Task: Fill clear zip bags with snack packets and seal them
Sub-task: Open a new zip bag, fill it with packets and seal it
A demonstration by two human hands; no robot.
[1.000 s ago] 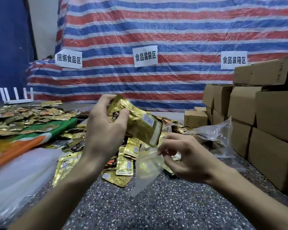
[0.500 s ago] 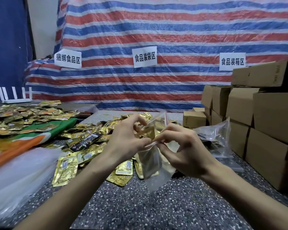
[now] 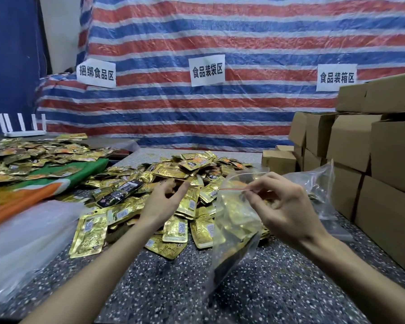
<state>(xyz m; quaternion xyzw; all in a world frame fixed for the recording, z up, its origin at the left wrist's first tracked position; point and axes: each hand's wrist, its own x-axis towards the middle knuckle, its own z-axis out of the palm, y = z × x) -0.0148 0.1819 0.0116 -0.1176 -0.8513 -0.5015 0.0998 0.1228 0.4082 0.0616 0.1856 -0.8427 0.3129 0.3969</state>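
A clear zip bag [image 3: 234,228] with gold packets inside hangs above the speckled table, its mouth gaping at the red zip line. My right hand [image 3: 276,206] pinches the bag's top edge at that line. My left hand [image 3: 166,197] hovers over the heap of gold snack packets [image 3: 173,183] in the middle of the table, fingers loosely curled, holding nothing. A few black packets [image 3: 119,195] lie among the gold ones.
Stacked cardboard boxes [image 3: 372,164] fill the right side, with more clear bags [image 3: 318,181] in front of them. A second heap of packets [image 3: 33,155] lies on a green and orange cloth at the left, above white plastic [image 3: 26,239]. A striped tarp hangs behind.
My left hand pushed the gold packet into the bag, let go and moved left over the heap. The right hand keeps hold of the bag's top edge.
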